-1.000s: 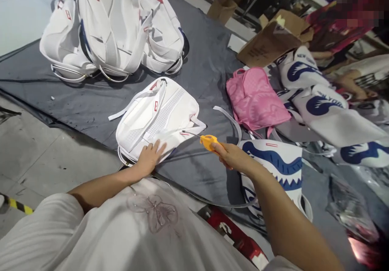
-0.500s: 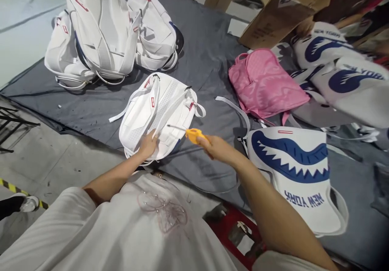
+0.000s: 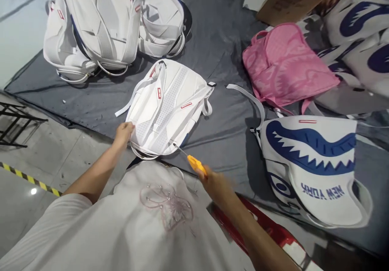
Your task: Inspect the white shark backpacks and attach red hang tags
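Note:
In front of me a white backpack [image 3: 170, 97] lies with its strap side up, showing small red labels. My left hand [image 3: 123, 135] is at its lower left edge, fingers closed on the rim. My right hand [image 3: 209, 178] is wrapped round a yellow-handled tool [image 3: 196, 164] with a thin metal shaft; its exact kind is unclear. The shaft's tip is over the backpack's lower right corner, and I cannot tell whether it touches. To the right lies a white backpack with a blue shark mouth [image 3: 313, 149] and "NEW YORK" lettering, upside down to me.
Several white backpacks [image 3: 106, 32] stand at the back left. A pink backpack [image 3: 288, 68] lies at the right, beside more shark-print bags [image 3: 361, 20] and a cardboard box [image 3: 285, 3]. Dark cloth [image 3: 219, 133] covers the table. Red material [image 3: 261, 226] is below its front edge.
My left hand has moved from the backpack's straps to its left edge. My right hand and the tool have come down to its lower right corner. The camera view has shifted.

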Motion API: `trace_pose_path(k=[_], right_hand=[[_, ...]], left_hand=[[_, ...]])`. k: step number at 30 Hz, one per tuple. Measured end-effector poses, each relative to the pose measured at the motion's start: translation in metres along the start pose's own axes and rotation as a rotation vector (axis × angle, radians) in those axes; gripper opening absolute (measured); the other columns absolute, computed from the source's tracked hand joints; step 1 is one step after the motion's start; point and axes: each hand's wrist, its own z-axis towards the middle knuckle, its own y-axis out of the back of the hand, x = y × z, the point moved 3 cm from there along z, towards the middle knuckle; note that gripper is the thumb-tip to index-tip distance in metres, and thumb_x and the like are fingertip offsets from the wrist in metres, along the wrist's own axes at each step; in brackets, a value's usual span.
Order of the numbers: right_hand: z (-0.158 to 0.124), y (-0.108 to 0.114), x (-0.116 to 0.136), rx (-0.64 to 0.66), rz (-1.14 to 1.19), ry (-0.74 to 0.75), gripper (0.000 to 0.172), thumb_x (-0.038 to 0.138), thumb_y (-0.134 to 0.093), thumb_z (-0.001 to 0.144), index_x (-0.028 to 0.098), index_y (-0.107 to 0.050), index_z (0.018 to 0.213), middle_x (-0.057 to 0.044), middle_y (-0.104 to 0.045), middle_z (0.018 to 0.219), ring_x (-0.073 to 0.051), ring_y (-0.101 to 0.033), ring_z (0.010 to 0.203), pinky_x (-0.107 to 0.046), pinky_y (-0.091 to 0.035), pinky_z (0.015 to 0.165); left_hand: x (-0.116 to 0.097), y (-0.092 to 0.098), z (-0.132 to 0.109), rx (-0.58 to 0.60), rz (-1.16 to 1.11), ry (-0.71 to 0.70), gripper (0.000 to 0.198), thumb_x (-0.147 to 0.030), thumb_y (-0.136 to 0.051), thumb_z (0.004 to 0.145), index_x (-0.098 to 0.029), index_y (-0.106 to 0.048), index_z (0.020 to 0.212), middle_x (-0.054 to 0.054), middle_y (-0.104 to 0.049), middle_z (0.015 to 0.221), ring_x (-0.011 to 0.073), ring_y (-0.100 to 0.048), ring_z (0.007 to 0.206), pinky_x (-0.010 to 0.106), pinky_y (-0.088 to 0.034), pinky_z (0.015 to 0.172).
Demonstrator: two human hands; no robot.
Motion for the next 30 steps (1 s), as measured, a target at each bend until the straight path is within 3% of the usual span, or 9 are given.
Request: trace_pose_path(k=[2,4,8,10,12,18,21,24,30], right_hand=[[0.000,-0.020,0.020,0.004,0.048,-0.074,0.039,0.040,-0.034,0.103,0.017,-0.063,0.115,-0.010,-0.074,0.084,-0.025,-0.070,0.076,-0.029,-0.036,0.057],[0.008,-0.033,0.044,-0.015,0.091,-0.128,0.039,0.041,-0.033,0.104,0.017,-0.061,0.117,-0.010,-0.075,0.087,-0.025,-0.071,0.079,-0.029,-0.035,0.057],[0.041,-0.047,0.097,-0.054,0.193,-0.134,0.035,0.039,-0.034,0.103,0.019,-0.059,0.117,-0.009,-0.075,0.087,-0.023,-0.071,0.080,-0.028,-0.034,0.057],[0.054,-0.049,0.117,-0.113,0.238,-0.095,0.034,0.040,-0.035,0.103,0.020,-0.059,0.115,-0.008,-0.075,0.088,-0.023,-0.071,0.079,-0.028,-0.035,0.058],[0.059,-0.051,0.124,-0.135,0.256,-0.122,0.032,0.041,-0.038,0.102,0.019,-0.059,0.114,-0.008,-0.074,0.087,-0.023,-0.071,0.079,-0.028,-0.034,0.058],[0.054,-0.064,0.116,-0.200,0.304,-0.474,0.037,0.042,-0.035,0.104,0.015,-0.055,0.120,-0.010,-0.073,0.087,-0.022,-0.069,0.077,-0.027,-0.032,0.058],[0.070,-0.066,0.125,-0.242,0.320,-0.508,0.039,0.045,-0.033,0.104,0.015,-0.055,0.118,-0.011,-0.073,0.087,-0.022,-0.070,0.079,-0.026,-0.032,0.059],[0.082,-0.063,0.132,-0.264,0.341,-0.518,0.039,0.045,-0.034,0.104,0.015,-0.056,0.115,-0.011,-0.073,0.089,-0.022,-0.070,0.082,-0.027,-0.031,0.059],[0.037,-0.061,0.140,-0.277,0.424,-0.514,0.034,0.044,-0.038,0.103,0.018,-0.059,0.109,-0.007,-0.073,0.082,-0.021,-0.069,0.073,-0.028,-0.027,0.056]], left_hand=[[0.000,-0.002,0.016,0.165,-0.009,0.126,0.030,-0.035,-0.048,0.095,-0.010,-0.063,0.097,0.015,-0.069,0.091,0.0290,-0.065,0.105,0.045,-0.052,0.097],[-0.001,-0.010,0.027,0.307,-0.057,0.229,0.035,-0.039,-0.047,0.095,-0.010,-0.064,0.088,0.015,-0.069,0.084,0.0288,-0.069,0.096,0.045,-0.056,0.090],[0.002,-0.024,0.038,0.558,-0.278,0.420,0.048,-0.056,-0.048,0.093,-0.011,-0.062,0.095,0.016,-0.069,0.091,0.0281,-0.069,0.098,0.045,-0.056,0.092],[0.005,-0.026,0.044,0.666,-0.314,0.434,0.054,-0.063,-0.047,0.091,-0.013,-0.061,0.104,0.016,-0.070,0.097,0.0281,-0.068,0.102,0.046,-0.055,0.095],[0.006,-0.023,0.050,0.759,-0.314,0.397,0.059,-0.068,-0.043,0.091,-0.016,-0.059,0.113,0.015,-0.070,0.103,0.0285,-0.067,0.107,0.048,-0.053,0.097],[0.000,-0.018,0.074,0.948,-0.284,0.429,0.077,-0.077,-0.040,0.086,-0.014,-0.055,0.128,0.018,-0.070,0.111,0.0334,-0.063,0.117,0.053,-0.048,0.101],[-0.004,-0.025,0.082,0.998,-0.283,0.505,0.082,-0.076,-0.034,0.089,-0.010,-0.053,0.132,0.020,-0.070,0.111,0.0337,-0.063,0.117,0.052,-0.048,0.103],[-0.007,-0.028,0.088,0.939,-0.302,0.541,0.081,-0.072,-0.024,0.093,-0.009,-0.051,0.136,0.019,-0.071,0.109,0.0318,-0.064,0.116,0.050,-0.048,0.103],[-0.016,-0.022,0.094,0.862,-0.330,0.564,0.083,-0.074,-0.023,0.092,-0.010,-0.052,0.136,0.020,-0.071,0.111,0.0307,-0.066,0.112,0.052,-0.049,0.102]])
